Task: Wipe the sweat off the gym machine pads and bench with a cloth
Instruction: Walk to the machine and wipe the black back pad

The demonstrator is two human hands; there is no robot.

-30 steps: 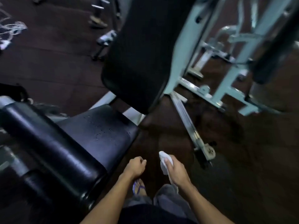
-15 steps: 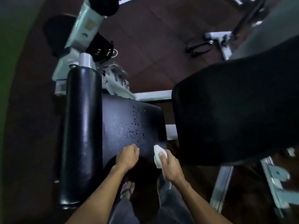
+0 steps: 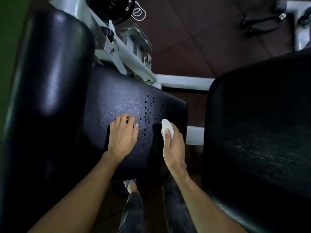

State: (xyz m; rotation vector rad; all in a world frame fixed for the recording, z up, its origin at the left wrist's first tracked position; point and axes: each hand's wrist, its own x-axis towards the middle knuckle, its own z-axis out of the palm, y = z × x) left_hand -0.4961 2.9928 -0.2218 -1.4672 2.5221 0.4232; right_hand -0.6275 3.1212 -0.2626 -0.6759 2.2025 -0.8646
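The left hand (image 3: 123, 133) lies palm down on the black seat pad (image 3: 117, 105), its fingers spread and only slightly bent, the tips touching the vinyl and holding nothing. The right hand (image 3: 173, 145) is closed round a bunched white cloth (image 3: 166, 127); the thumb presses along its top, the other fingers curl beneath, and a rounded wad pokes out past the fingertips. That wad sits over the pad near its right edge; whether it is actually touching the surface cannot be told. Between the two hands, a scatter of sweat droplets (image 3: 148, 113) beads on the pad, thickest in a band running away from the person, thinner toward the near edge. The pad's vinyl is finely grained and catches a dull sheen near the left hand. A thick black roller pad (image 3: 50, 81) lies just beside the seat on the left, glossy along its length. A large black back pad (image 3: 259, 128) stands to the right, apart from the seat, with a white frame bar (image 3: 183, 80) crossing behind the gap.
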